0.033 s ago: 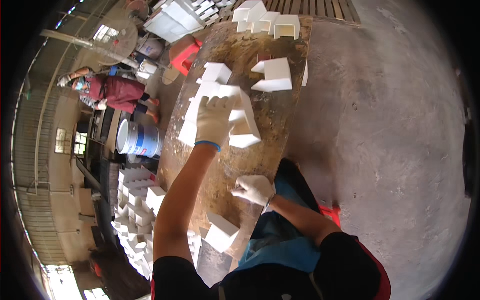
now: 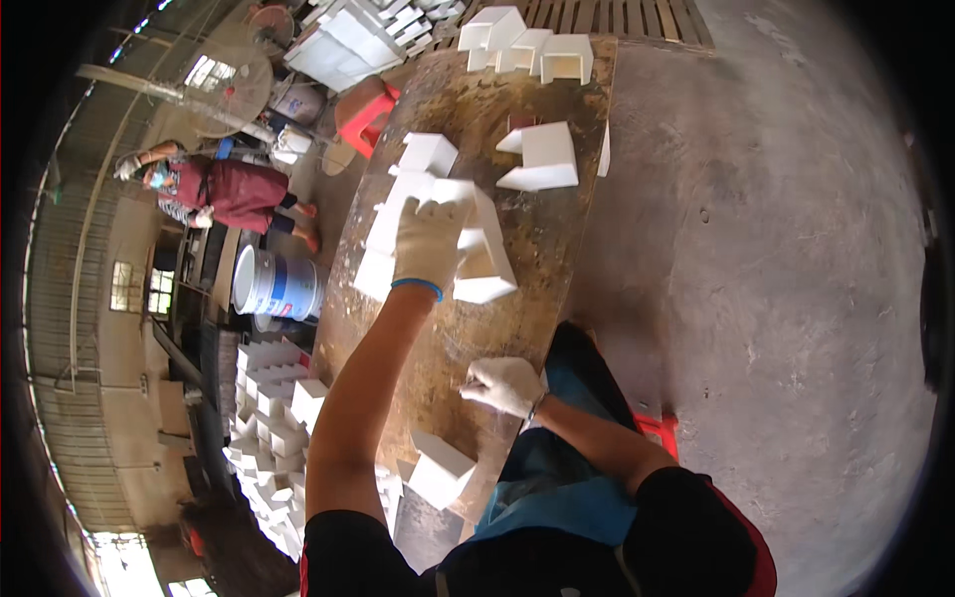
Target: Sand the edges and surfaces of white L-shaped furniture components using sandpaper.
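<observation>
My left hand [image 2: 428, 247], in a white work glove with a blue cuff, reaches forward with its fingers curled over a white box-shaped piece [image 2: 487, 287] lying on the worn wooden table [image 2: 453, 343]. Other white pieces [image 2: 381, 234] lie close against it on the left, and another white block [image 2: 428, 153] sits just beyond. My right hand [image 2: 505, 386], gloved too, is closed near the table's right edge; whatever its fingers hold is hidden. Nearer my body, a white angled piece [image 2: 440, 470] rests at the table's near end. To the far right lies an open-sided white piece [image 2: 549, 154].
Several white boxes [image 2: 567, 52] stand at the table's far end. Many white pieces [image 2: 269, 428] are stacked left of the table, below a white-and-blue bucket [image 2: 274, 282]. A red stool [image 2: 366, 114] and a person in a dark red apron [image 2: 239, 189] are farther left.
The view has tilted slightly, so the far pieces appear a little lower. My left hand stays on the white piece, and my right hand remains closed, turned slightly at the wrist.
</observation>
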A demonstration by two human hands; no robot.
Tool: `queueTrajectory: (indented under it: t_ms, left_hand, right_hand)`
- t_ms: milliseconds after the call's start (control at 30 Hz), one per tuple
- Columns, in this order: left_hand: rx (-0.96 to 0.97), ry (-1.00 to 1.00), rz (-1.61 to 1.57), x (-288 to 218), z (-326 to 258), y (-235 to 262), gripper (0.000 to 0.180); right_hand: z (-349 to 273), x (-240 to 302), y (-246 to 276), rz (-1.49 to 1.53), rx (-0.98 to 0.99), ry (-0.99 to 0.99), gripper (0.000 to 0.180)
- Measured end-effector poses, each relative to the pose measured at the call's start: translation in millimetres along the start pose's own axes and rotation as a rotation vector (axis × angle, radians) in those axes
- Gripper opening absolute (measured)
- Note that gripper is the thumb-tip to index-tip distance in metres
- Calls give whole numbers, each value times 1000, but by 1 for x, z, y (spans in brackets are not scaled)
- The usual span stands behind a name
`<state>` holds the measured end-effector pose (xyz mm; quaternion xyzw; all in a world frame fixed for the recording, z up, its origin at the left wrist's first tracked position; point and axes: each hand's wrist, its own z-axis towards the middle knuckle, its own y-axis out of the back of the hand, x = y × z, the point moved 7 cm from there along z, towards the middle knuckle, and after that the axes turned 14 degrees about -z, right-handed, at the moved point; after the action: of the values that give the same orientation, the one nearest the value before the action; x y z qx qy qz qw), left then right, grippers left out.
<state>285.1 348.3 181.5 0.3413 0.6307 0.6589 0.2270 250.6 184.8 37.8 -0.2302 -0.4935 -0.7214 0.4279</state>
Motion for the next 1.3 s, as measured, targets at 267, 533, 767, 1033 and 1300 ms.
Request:
queueTrajectory:
  t_ms: [267, 533, 767, 1033, 1300]
  left_hand:
    - [278, 117, 160, 23, 37, -69, 15]
    - [14, 106, -284, 57, 10, -18, 20]
    - [-286, 481, -831, 103, 52, 25, 20]
    - [-808, 534, -1449, 124, 150, -33, 20]
    - [-873, 674, -1523, 139, 225, -99, 20]
  right_hand:
    - [-2, -3, 4, 27, 58, -43, 24]
    - [2, 1, 3, 31, 41, 5, 25]
    - [2, -3, 4, 23, 36, 32, 29]
    - [2, 3, 6, 35, 78, 36, 31]
    - [1, 0, 6, 93, 92, 57, 28]
